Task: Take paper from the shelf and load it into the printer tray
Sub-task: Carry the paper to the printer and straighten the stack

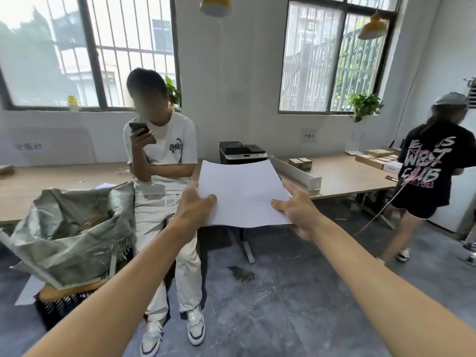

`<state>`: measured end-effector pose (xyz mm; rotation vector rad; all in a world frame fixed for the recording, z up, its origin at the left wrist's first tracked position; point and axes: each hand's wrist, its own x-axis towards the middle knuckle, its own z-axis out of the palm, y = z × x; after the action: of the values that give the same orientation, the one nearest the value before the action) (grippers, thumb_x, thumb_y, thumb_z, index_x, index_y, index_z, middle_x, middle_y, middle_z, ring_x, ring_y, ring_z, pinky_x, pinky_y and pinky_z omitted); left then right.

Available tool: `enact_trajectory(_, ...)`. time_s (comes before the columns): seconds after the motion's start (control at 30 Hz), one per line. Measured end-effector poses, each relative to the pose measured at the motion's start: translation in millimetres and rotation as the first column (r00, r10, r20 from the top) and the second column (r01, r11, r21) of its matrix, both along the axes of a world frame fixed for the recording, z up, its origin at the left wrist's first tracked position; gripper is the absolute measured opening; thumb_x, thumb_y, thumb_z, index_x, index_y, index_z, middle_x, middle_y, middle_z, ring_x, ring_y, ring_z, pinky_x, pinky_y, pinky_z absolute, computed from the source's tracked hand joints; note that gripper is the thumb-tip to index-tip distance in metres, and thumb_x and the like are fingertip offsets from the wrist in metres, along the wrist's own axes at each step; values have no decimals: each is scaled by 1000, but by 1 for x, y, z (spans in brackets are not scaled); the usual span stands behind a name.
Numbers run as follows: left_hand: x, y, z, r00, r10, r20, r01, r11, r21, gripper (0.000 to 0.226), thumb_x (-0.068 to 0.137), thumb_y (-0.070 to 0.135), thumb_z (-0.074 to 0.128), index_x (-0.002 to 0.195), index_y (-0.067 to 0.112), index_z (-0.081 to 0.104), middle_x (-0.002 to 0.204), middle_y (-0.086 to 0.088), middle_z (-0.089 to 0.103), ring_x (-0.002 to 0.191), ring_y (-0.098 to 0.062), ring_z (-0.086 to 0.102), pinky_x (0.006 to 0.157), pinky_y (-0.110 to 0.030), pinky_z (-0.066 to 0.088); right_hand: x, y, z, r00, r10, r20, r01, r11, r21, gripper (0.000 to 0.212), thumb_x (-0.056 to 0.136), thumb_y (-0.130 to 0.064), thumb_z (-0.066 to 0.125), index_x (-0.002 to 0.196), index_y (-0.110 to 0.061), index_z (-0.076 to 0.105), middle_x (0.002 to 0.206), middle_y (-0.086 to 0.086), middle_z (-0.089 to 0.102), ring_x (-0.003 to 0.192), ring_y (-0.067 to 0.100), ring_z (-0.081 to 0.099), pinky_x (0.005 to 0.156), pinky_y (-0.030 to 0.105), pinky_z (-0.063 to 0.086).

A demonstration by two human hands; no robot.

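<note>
Wood-topped desks point(342, 176) run along the far wall under two barred windows, and the dark printer point(242, 152) sits on them against the wall, straight ahead. A seated person in white point(164, 176) with a phone is left of the line to it; a second person in a black T-shirt point(427, 171) stands at the right end of the desks. A grey woven sack point(74, 228) slumps open at the left, near the seated person. No shelf shows in this view. White paper point(243, 193), a thin bowed sheaf, is held out flat at arm's length, its far edge overlapping the printer's front from this angle but clearly short of it. Left hand point(197, 206) is clamped on the paper's left edge, thumb on top; right hand point(296, 206) grips the right edge, thumb over the sheet, fingers beneath. Hands well apart, one per side. Judgement: fetching is done, carrying is under way. Left to do: close on the desk, find and open the tray, which I cannot make out from here, square the sheaf and seat it.
</note>
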<state>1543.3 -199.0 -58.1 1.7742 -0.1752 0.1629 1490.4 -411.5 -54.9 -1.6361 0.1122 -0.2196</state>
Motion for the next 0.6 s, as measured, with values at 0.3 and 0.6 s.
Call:
enact_trajectory(0.3,75,-69,2,999,37,4,-37,999,-21,28,84,7,53,112,6,60,101,-5,69,77,-12,62,60,-26,47,83,-77,13,997,71,3,-71,997,-14,59,95,1,54,148,-18,36,95,-8,66,82,13,68,70,25,59)
enact_trajectory(0.6,195,-144,-1,998,43,48,-41,999,-33,32,82,10,53,113,11,57,102,-2,68,92,-19,66,70,-30,52,206,-154,10,996,68,55,-63,995,-83,42,95,3,51,132,-17,52,120,2,69,100,19,69,84,32,56)
